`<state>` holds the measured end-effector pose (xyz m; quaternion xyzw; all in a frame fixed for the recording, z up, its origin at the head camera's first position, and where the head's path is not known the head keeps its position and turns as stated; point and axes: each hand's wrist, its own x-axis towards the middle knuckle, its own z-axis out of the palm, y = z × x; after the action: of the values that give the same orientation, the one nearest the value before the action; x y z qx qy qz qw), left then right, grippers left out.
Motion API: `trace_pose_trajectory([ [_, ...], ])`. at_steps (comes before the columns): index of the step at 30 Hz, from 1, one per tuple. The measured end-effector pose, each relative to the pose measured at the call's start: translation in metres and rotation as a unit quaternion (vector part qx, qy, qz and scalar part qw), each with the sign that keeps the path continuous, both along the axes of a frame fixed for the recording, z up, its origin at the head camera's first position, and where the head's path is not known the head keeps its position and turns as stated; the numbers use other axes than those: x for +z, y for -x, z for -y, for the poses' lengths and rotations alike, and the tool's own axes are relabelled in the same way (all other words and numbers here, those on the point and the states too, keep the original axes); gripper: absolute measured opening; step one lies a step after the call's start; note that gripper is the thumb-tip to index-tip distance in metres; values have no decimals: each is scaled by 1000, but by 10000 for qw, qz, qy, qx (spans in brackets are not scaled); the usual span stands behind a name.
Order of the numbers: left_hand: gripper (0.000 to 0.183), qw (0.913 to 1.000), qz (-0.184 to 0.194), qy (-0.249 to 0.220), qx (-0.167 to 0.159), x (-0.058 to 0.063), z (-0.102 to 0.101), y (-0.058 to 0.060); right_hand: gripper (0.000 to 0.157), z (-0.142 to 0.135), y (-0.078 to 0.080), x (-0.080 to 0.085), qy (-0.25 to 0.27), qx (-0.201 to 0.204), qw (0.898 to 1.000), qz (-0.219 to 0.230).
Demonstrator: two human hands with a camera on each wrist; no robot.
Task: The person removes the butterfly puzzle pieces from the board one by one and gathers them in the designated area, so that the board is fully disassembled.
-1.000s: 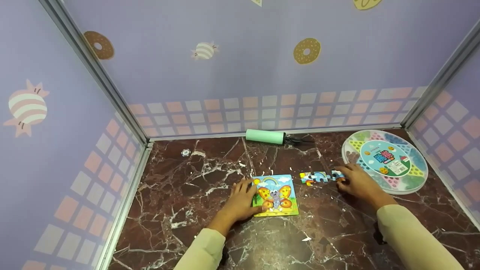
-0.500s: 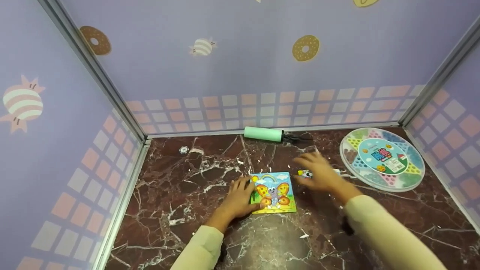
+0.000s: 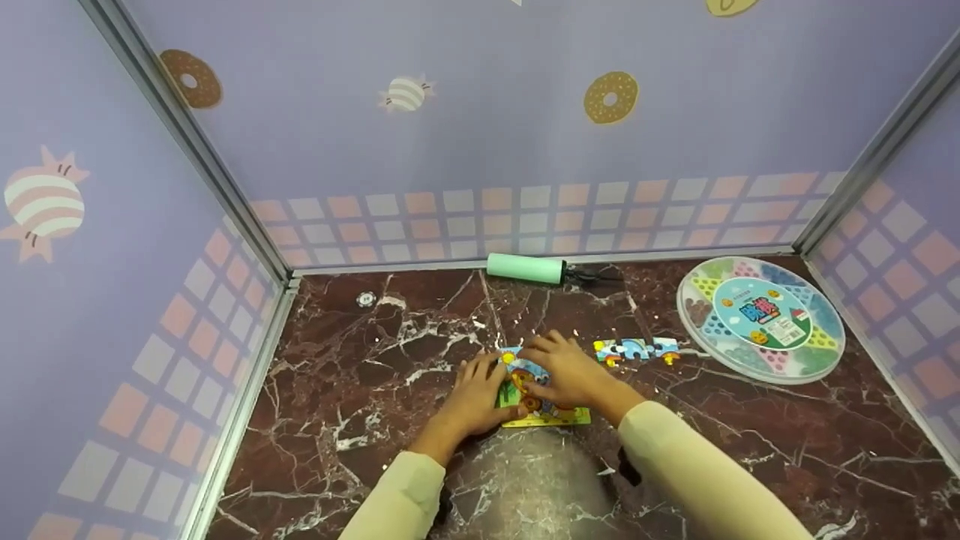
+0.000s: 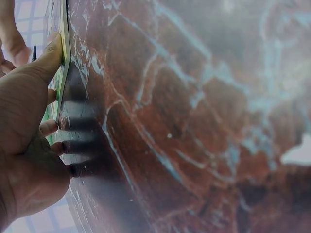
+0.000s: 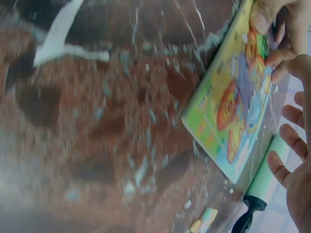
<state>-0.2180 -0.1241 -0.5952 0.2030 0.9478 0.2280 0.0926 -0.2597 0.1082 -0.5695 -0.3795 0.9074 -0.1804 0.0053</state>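
Note:
A square butterfly jigsaw puzzle [image 3: 547, 418] lies flat on the dark marbled table, partly covered by both hands. My left hand [image 3: 474, 397] rests along its left edge, with the thumb [image 4: 52, 53] on the board's lower-left part. Over the puzzle's upper part is my right hand [image 3: 574, 375], its fingers loosely extended; I see no piece between them. In the right wrist view, the puzzle's free corner and printed picture show beside the right-hand fingers [image 5: 294, 136]. A short row of puzzle pieces [image 3: 636, 349] with sky and rainbow print lies to the right.
A round Chinese checkers set [image 3: 761, 319] under a clear cover lies at the right rear. By the back wall is a mint-green hand pump [image 3: 526, 268] with a black end. A small round chip [image 3: 366, 299] sits at the left rear. Purple panels [image 3: 450, 150] enclose the table.
My right hand has moved left from the row of loose pieces to over the puzzle, uncovering the row. My left hand has stayed at the puzzle's left edge.

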Motion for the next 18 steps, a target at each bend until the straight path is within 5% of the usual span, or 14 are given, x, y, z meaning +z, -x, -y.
trace_pose_trajectory([
  [18, 102, 9998, 17, 84, 182, -1, 0, -1, 22, 25, -14, -20, -30, -117, 9999, 29],
])
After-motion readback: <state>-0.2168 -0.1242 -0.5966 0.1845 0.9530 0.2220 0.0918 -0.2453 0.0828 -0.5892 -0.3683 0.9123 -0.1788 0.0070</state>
